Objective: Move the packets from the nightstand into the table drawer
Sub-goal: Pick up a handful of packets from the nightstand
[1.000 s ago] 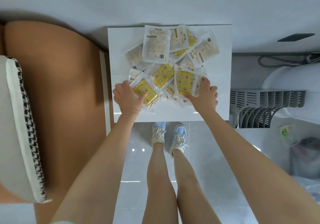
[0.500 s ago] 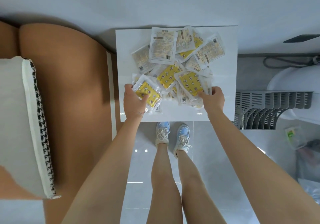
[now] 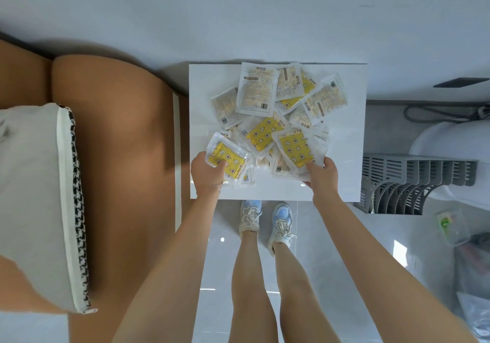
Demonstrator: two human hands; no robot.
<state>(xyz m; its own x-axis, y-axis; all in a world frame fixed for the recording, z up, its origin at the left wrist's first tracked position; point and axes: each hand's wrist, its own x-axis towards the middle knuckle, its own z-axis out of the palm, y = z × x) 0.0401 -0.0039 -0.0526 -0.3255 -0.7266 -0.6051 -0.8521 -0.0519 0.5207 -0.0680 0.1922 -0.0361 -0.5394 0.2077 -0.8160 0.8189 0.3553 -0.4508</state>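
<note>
White and square, the nightstand (image 3: 344, 141) is standing against the pale wall, with a tan headboard (image 3: 119, 135) to its left and a grey slatted rack (image 3: 413, 183) to its right. Packets (image 3: 267, 112) are lying heaped across its top, some yellow side up, others showing printed backs. At the near edge, the left hand (image 3: 208, 174) is closing its fingers on a yellow packet (image 3: 228, 159), while the right hand (image 3: 322, 174) is pinching the edge of several overlapping packets (image 3: 297, 149).

A white square nightstand (image 3: 344, 157) stands on a glossy pale tiled floor (image 3: 313, 250). A loose overlapping heap of yellow and clear packets (image 3: 267, 120) covers its top.
</note>
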